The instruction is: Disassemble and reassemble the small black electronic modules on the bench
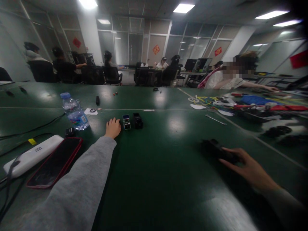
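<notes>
My left hand (113, 128) rests on the green table with its fingers a little apart, and I see nothing in it. Just right of it lies a small device with a bare circuit board and a little screen (126, 122). Beside that is a black plastic casing (137, 120), apart from my hand. Off to the right, my right hand (243, 163) grips a black handheld device (225, 151) between thumb and fingers, low over the table. Motion blurs this device, so its exact kind does not show.
A water bottle (75, 112), a red-edged phone (55, 162), a white power bank (33, 155) and cables are at left. At right lie a wrench (216, 119) and a pile of tools and wires (255, 102). Another person (226, 77) sits behind the pile.
</notes>
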### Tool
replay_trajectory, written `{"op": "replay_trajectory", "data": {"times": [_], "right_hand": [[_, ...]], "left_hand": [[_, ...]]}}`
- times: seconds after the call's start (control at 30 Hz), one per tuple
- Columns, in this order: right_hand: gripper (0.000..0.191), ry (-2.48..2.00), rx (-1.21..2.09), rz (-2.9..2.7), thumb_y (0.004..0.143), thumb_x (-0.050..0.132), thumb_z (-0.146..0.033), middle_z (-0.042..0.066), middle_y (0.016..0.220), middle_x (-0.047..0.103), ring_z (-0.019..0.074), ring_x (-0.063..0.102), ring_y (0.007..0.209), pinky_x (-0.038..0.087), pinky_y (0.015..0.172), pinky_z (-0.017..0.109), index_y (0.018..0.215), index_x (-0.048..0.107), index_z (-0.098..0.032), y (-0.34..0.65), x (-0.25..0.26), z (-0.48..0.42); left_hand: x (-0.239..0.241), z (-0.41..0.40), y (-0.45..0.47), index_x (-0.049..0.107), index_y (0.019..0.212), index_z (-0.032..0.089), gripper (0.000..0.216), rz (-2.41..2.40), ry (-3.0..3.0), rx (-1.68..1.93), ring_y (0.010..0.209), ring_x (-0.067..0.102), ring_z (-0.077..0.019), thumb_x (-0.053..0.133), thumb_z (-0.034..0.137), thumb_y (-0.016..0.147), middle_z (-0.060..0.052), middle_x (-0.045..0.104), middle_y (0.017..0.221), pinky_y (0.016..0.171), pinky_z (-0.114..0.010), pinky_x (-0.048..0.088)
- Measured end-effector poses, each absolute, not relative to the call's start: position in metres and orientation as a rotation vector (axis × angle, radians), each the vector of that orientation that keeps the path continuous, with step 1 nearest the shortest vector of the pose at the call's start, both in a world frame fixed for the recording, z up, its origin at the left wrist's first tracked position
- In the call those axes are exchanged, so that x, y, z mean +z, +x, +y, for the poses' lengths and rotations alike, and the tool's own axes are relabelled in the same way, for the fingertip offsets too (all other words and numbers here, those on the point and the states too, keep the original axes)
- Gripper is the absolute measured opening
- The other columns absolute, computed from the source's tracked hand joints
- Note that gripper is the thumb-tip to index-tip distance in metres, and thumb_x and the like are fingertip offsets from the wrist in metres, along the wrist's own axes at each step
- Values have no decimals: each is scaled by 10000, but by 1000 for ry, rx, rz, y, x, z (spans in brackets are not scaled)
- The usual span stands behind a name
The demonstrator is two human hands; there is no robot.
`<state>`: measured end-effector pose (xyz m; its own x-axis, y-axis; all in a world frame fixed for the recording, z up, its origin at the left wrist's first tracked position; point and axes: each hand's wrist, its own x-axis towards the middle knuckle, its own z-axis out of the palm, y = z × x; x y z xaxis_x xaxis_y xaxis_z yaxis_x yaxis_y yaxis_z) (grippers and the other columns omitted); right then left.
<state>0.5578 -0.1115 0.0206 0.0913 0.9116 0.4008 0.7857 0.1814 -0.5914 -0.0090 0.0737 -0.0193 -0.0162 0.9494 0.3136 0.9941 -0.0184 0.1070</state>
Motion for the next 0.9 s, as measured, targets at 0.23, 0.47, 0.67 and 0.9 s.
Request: {"op": "replay_trajectory", "data": {"times": [0.23,0.47,0.67,0.9], "right_hand": [[423,-843,601,-2321,880,626,-338,89,1220,542,224,544,1104,465,956,419,1274,502,-246,299,28,-74],[508,-661,681,-2510,897,640,-421,77,1234,538,234,512,1110,435,960,432,1354,471,-275,232,37,-98],[482,-863,628,-2229,1031,326,-473,52,1479,379,216,337,1364,302,1129,459,1489,304,-323,243,30,-38],[594,-1029,24,-2396,987,450,-476,72,1564,246,283,162,1448,260,1145,510,1505,281,-238,241,8,32]], "left_hand": [[-21,75,-10,515,1349,175,444,-2092,-2101,-452,1341,424,-313,329,253,954,-159,465,1459,1088,-553,342],[-16,69,-6,532,1328,175,432,-2072,-2086,-463,1333,435,-315,351,238,941,-160,483,1442,1078,-545,355],[-13,69,-5,526,1332,180,429,-2087,-2080,-450,1329,440,-315,361,240,940,-152,480,1446,1074,-539,360],[-18,73,-6,528,1328,165,428,-2069,-2061,-436,1329,436,-321,355,243,945,-161,484,1437,1071,-539,368]]}}
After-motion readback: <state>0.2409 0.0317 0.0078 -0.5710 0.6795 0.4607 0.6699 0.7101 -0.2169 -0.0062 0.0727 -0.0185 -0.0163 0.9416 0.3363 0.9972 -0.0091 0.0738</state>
